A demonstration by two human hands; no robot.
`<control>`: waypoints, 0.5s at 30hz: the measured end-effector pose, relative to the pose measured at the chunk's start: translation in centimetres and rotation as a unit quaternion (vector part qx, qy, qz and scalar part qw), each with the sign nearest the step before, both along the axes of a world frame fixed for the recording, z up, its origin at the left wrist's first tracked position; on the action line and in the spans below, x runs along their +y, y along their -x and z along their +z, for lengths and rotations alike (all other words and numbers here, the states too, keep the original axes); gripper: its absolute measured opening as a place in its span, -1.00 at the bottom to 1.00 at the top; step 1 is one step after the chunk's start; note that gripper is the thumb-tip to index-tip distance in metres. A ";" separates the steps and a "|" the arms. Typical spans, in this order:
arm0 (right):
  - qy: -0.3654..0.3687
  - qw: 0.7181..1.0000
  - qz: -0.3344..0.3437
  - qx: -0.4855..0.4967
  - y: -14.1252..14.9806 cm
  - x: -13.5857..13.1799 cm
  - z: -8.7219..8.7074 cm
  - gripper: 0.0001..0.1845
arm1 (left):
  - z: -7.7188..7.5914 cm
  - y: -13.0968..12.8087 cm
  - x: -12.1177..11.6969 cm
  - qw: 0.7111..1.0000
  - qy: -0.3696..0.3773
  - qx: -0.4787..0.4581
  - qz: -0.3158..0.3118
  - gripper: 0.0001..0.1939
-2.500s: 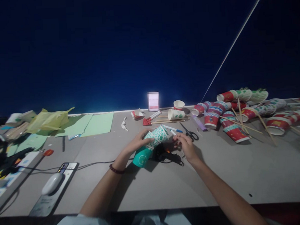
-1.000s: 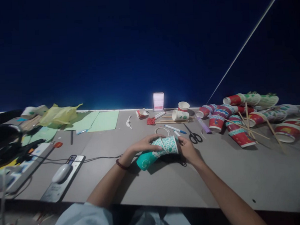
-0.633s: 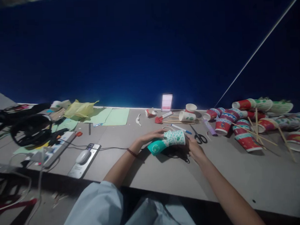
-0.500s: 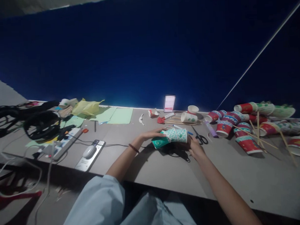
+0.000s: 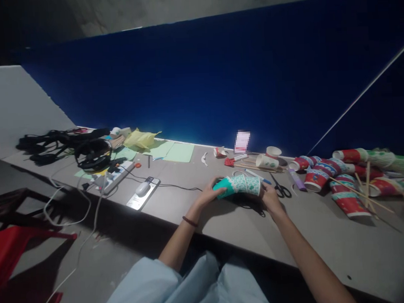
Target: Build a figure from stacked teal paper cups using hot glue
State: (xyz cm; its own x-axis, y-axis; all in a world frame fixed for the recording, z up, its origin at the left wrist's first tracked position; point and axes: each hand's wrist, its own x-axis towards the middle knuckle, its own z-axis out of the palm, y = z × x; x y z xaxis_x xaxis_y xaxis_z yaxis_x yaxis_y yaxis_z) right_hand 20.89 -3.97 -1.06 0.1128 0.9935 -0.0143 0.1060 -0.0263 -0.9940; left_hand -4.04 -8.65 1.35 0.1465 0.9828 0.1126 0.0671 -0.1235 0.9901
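Note:
A pair of green-and-white patterned paper cups [image 5: 243,186], joined end to end, lies on its side between my hands just above the grey table. My left hand [image 5: 208,193] is closed around the plain green end, thumb across its near side. At the white-rimmed end on the right, my right hand [image 5: 271,199] grips the edge; its fingertips are partly hidden behind the rim. A thin cord loops by the cups. Just beyond them lies a white-and-blue marker [image 5: 256,176]. Black-handled scissors [image 5: 282,190] rest right of my right hand, with a purple tube [image 5: 297,180] farther right.
Red patterned cup chains [image 5: 349,196] and wooden sticks [image 5: 368,184] crowd the right side. White cups [image 5: 267,161] stand at the back. To the left are a phone [image 5: 144,195] with a mouse [image 5: 143,188] on it, a power strip [image 5: 118,178], cables, headphones [image 5: 91,155] and green paper [image 5: 180,152].
The camera view has swung left, so the table appears shifted right. My left hand has moved from over the cups' top to wrap the green end. My right hand stays at the rim.

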 end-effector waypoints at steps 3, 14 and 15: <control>0.002 1.000 0.000 -0.014 0.2 -0.4 0.0 -0.54 | -0.1 0.1 -0.5 1.000 -0.018 0.013 0.009 -0.50; -0.044 0.999 -0.006 -0.009 0.1 -1.1 0.3 -0.58 | 0.0 -0.1 -1.1 0.996 -0.060 0.064 0.005 -0.48; -0.041 0.999 0.000 -0.006 0.0 -1.1 0.1 -0.59 | 0.0 -0.1 -1.1 0.996 -0.062 0.067 0.003 -0.47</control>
State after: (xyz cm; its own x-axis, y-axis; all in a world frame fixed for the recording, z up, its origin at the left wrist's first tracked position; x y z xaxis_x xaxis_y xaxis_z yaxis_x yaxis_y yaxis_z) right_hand 20.91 -5.03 -0.94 0.1117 0.9914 0.0679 0.1180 0.0546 -0.9915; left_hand -3.91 -9.72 1.38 0.1624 0.9637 0.2121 0.1989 -0.2425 0.9495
